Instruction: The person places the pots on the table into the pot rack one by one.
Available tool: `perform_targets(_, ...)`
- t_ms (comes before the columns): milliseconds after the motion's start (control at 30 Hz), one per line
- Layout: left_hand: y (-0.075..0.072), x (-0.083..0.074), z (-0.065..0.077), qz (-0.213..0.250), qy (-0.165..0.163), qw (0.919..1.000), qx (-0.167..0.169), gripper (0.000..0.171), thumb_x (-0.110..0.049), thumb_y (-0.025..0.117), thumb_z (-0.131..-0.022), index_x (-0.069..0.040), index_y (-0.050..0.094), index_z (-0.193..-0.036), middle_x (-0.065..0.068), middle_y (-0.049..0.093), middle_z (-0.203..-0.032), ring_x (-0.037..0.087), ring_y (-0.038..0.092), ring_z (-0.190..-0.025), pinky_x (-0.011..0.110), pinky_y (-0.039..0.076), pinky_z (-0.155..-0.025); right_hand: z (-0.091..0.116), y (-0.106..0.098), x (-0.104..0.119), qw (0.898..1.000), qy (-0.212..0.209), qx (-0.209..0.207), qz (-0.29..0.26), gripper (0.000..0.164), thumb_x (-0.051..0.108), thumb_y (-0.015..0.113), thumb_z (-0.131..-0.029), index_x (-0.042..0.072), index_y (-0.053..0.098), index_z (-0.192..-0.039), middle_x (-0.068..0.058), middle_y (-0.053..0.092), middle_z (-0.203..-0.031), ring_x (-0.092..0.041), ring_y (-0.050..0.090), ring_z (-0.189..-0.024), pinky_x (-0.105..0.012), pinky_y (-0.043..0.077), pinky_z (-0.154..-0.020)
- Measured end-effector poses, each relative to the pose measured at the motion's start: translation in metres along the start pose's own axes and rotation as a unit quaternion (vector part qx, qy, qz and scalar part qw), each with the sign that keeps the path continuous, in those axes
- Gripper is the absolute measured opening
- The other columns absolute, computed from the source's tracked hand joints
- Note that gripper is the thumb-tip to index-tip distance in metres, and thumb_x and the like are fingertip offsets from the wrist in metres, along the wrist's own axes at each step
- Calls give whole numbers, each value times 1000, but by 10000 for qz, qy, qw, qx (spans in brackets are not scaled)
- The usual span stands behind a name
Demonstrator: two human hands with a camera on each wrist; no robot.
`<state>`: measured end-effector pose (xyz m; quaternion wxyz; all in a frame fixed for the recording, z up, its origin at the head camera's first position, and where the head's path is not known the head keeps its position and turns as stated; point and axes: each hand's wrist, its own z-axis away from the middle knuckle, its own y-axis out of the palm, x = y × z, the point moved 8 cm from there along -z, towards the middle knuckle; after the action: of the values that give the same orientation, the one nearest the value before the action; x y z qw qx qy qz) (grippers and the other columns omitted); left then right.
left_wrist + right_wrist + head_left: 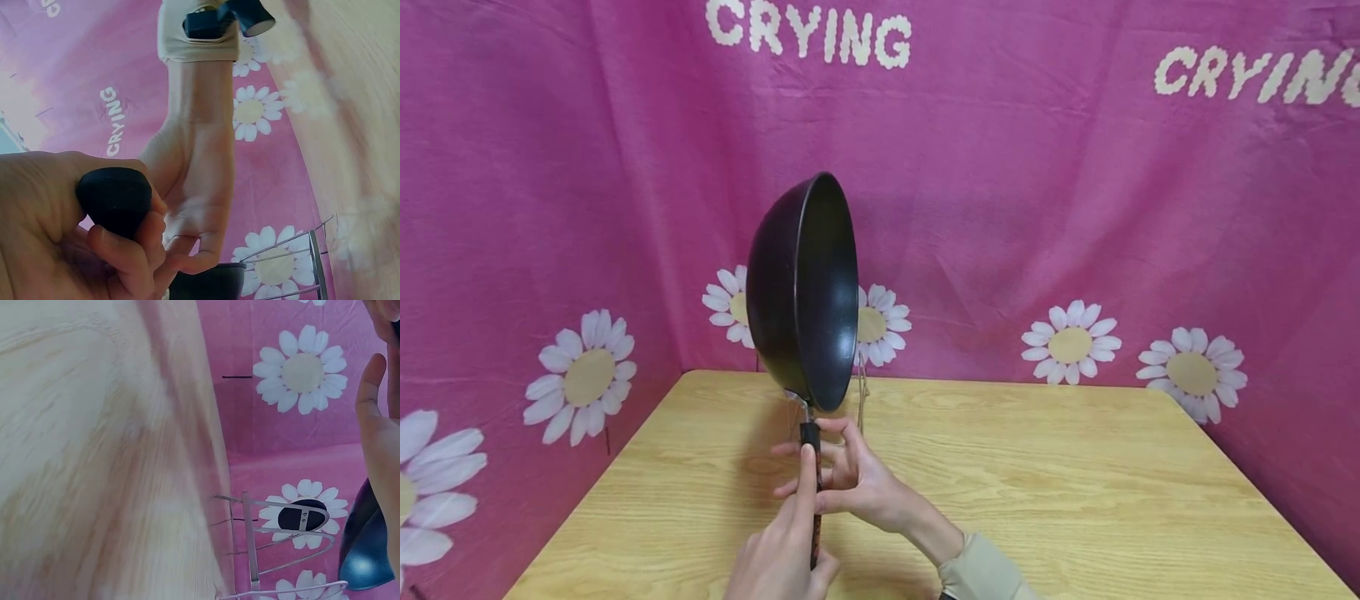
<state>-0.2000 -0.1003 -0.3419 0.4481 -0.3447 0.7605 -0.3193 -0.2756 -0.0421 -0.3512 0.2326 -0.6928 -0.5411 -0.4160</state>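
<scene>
A dark wok (775, 283) is held up above the table, handle down, its hollow side turned to the right in the head view. My left hand (778, 546) grips the lower part of the handle, index finger stretched up along it. The black handle end (115, 197) pokes out of that grip in the left wrist view. Just below the pan, my right hand (868, 483) holds the upper handle between thumb and fingers, with some fingers passing behind it. Only the wok's lower side (369, 556) shows in the right wrist view.
Behind the wok, a metal wire rack (250, 544) stands on the wooden table (1037, 483), mostly hidden in the head view. A black oval piece (303, 515) appears at the rack. Pink cloth (985, 208) with daisies and lettering encloses the back and sides.
</scene>
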Motion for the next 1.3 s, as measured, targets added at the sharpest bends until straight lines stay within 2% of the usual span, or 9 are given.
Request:
perform_targets(167, 3, 1, 3, -206, 13, 9998, 34, 118, 0, 72, -66, -14, 3, -160, -6, 50, -83, 1, 36, -53, 21, 32, -47, 5, 0, -4, 9999, 90, -59, 82, 73, 1, 63, -95, 19, 13, -145, -27, 33, -156, -22, 63, -123, -37, 52, -96)
perform_targets(300, 8, 1, 4, -423, -71, 9990, 113, 117, -2, 71, -66, -15, 3, -160, -6, 51, -83, 3, 33, -50, 22, 30, -45, 10, -1, -6, 9996, 225, -120, 107, 74, 3, 63, -95, 17, 11, -146, -33, 26, -156, -21, 62, -123, -38, 51, -98)
perform_targets(600, 16, -6, 7, -818, 74, 9966, -108, 115, -2, 71, -61, -10, 11, -159, -2, 57, -86, 5, 30, -47, 22, 28, -44, 22, -5, -4, 9990, 422, -136, 72, 66, -5, 57, -96, 24, 17, -139, -36, 24, -156, -21, 62, -123, -38, 52, -98)
perform_targets(800, 20, -9, 8, -1087, 135, 9937, -214, 111, -2, 70, -57, -5, 19, -156, 0, 57, -84, 4, 29, -44, 21, 26, -43, 27, -4, -5, 9987, 496, -121, 42, 65, -6, 55, -97, 23, 16, -140, -35, 23, -156, -21, 62, -123, -36, 52, -97)
perform_targets(1067, 28, -8, 6, -1049, -12, 9943, 166, 110, -3, 71, -60, -6, 19, -156, 7, 61, -93, 7, 32, -44, 23, 28, -42, 35, -4, -7, 9976, 547, -419, 101, 61, -3, 55, -97, 22, 16, -136, -33, 31, -154, -22, 66, -118, -37, 52, -98)
perform_targets(1300, 40, -3, 6, -798, -411, 9945, 535, 110, -4, 72, -63, -10, 17, -157, 11, 65, -106, 8, 38, -46, 26, 31, -43, 42, -3, -8, 9965, 590, -532, 250, 56, 0, 57, -98, 19, 17, -133, -37, 34, -150, -21, 69, -112, -35, 54, -94)
